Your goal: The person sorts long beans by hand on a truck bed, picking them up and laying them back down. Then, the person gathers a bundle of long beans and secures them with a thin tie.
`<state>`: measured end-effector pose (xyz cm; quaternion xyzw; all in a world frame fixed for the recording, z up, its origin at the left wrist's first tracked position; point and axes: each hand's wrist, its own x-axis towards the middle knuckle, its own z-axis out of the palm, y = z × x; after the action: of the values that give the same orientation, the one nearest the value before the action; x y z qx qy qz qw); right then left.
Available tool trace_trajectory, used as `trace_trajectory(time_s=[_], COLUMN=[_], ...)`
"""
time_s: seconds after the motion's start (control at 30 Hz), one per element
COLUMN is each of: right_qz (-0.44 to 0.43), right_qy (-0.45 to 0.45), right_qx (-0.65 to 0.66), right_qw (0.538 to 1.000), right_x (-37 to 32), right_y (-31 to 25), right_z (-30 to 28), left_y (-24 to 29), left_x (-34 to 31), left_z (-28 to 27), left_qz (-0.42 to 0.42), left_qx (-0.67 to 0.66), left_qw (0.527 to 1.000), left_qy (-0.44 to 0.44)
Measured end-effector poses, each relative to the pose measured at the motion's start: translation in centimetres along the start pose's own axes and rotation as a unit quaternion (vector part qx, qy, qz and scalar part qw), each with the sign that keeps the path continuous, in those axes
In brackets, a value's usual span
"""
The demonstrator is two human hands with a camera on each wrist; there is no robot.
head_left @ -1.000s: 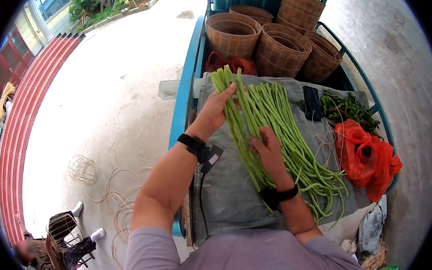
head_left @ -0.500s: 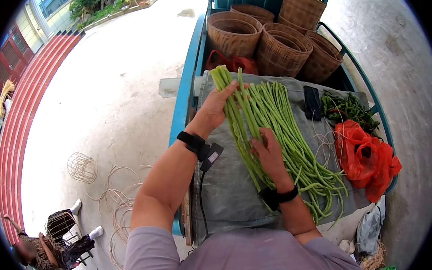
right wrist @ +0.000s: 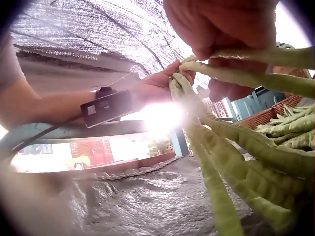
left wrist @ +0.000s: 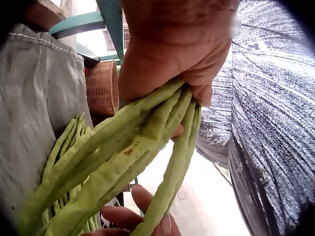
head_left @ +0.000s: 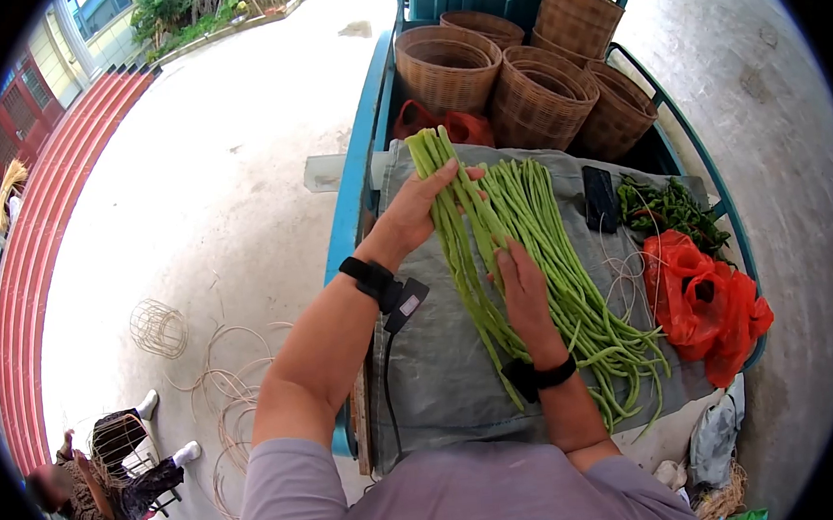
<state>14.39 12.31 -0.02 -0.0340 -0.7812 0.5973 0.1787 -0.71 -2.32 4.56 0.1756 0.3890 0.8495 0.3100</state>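
My left hand [head_left: 411, 208] grips a bunch of long green beans [head_left: 449, 222] close to their upper ends, above the grey cloth. In the left wrist view the beans [left wrist: 115, 162] fan down from that grip. Lower along the bunch, my right hand [head_left: 526, 296] has one or two beans between thumb and fingers. The right wrist view shows these beans [right wrist: 275, 82] crossing under its palm, its fingers behind them. More long beans [head_left: 554, 242] lie side by side on the cloth [head_left: 423, 374], just right of the bunch.
Woven baskets [head_left: 448, 67] stand at the cart's far end. A phone [head_left: 601, 199], green peppers [head_left: 666, 208] and red plastic bags [head_left: 700, 300] lie on the right. The blue cart rail [head_left: 358, 168] runs along the left. A seated person [head_left: 101, 479] is at lower left.
My right hand has shifted slightly up the bunch and its fingers have straightened somewhat. The bean that stood apart near my left hand now lies closer to the bunch. The left hand keeps its grip.
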Motion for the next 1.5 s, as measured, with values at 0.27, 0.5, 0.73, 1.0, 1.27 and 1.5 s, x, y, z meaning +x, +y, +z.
trace_trajectory(time_s=[0.27,0.5,0.73,1.0,1.27,1.5], right_qz=[0.033,-0.1,0.072,-0.005,0.107,0.14], right_qy=[-0.092,-0.037,-0.128,-0.122,-0.235,-0.26], right_qx=[0.018,-0.097,-0.071,-0.02,-0.195,-0.318], right_qw=[0.995,0.99,0.987,0.992,0.946,0.901], right_x=[0.4,0.8,1.3,0.9,-3.3,-7.2], right_y=[-1.0,1.4,-2.0,-0.3,-0.2,-1.4], right_z=[-0.4,0.6,1.7,2.6,-2.7,-10.1], left_y=[-0.2,-0.4,0.0,-0.6,-0.7,-1.2], left_x=[-0.1,0.3,-0.1,0.1,1.4,1.7], left_z=[-0.2,-0.6,-0.1,0.6,-2.2,-3.2], left_qz=[-0.003,-0.018,-0.017,-0.016,0.005,-0.028], left_qx=[-0.003,-0.009,0.001,-0.067,-0.12,-0.12], left_qw=[1.0,1.0,1.0,0.997,0.984,0.972], left_qy=[0.002,0.015,0.0,0.043,0.13,0.201])
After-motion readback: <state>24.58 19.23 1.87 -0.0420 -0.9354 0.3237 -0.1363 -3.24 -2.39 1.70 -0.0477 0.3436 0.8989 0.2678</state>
